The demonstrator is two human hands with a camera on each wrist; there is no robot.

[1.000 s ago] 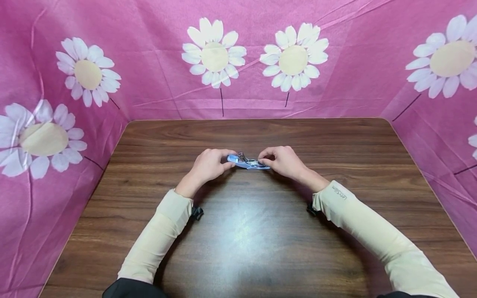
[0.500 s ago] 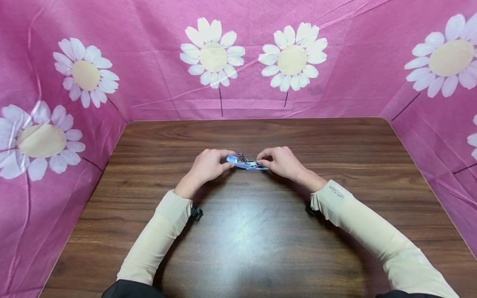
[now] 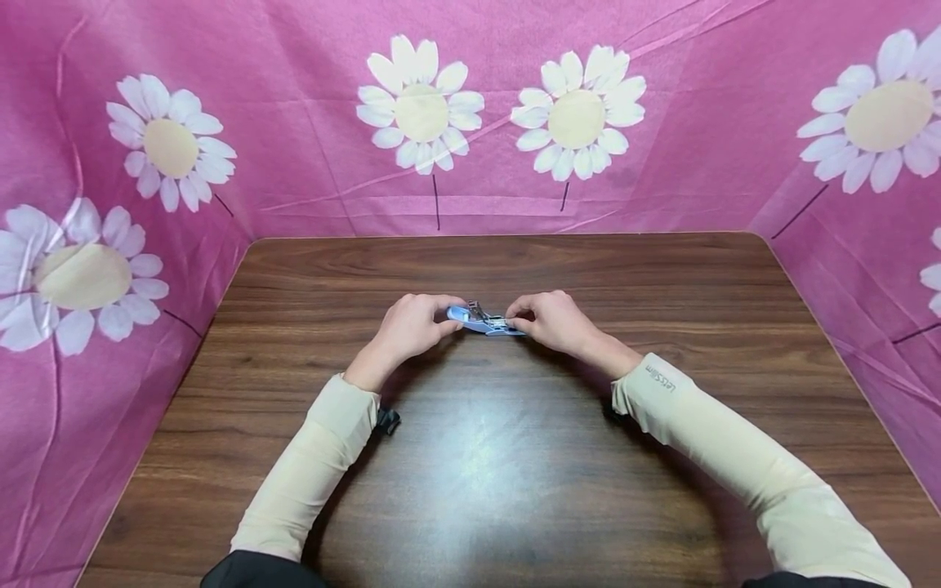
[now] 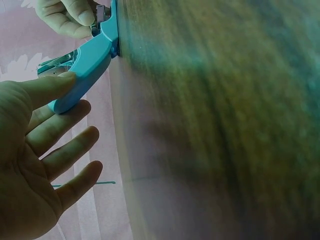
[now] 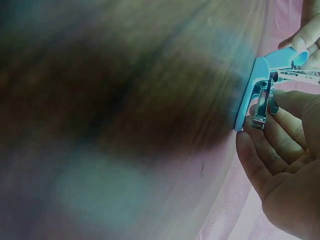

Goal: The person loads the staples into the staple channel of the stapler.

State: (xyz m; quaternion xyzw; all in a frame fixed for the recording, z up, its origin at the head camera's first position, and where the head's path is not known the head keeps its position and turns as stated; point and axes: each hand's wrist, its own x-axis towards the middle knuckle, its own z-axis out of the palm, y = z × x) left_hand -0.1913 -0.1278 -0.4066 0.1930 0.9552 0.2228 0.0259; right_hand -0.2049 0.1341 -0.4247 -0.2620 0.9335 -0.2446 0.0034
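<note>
While my left hand (image 3: pixel 413 325) pinches the raised end of a light-blue, curved plastic stapler (image 3: pixel 476 325) between thumb and forefinger, other fingers spread free, my right hand (image 3: pixel 562 320) has thumb and bent fingertips closed on its opposite end. The stapler lies between both hands, its flat base seemingly resting on the dark brown wood-grain table (image 3: pixel 478 498). Its narrow silvery metal channel (image 5: pixel 260 107) tilts away from the base, right beside my right fingertips; if that is hinged and sprung, a slipping thumb could let it snap back and nip me. My left hold covers only the tip, so a hard push from the right could twist the body loose. Pressing sideways on the thin metal strip (image 5: pixel 300 76) jutting up could bend it. I cannot tell whether any staples are loaded.
</note>
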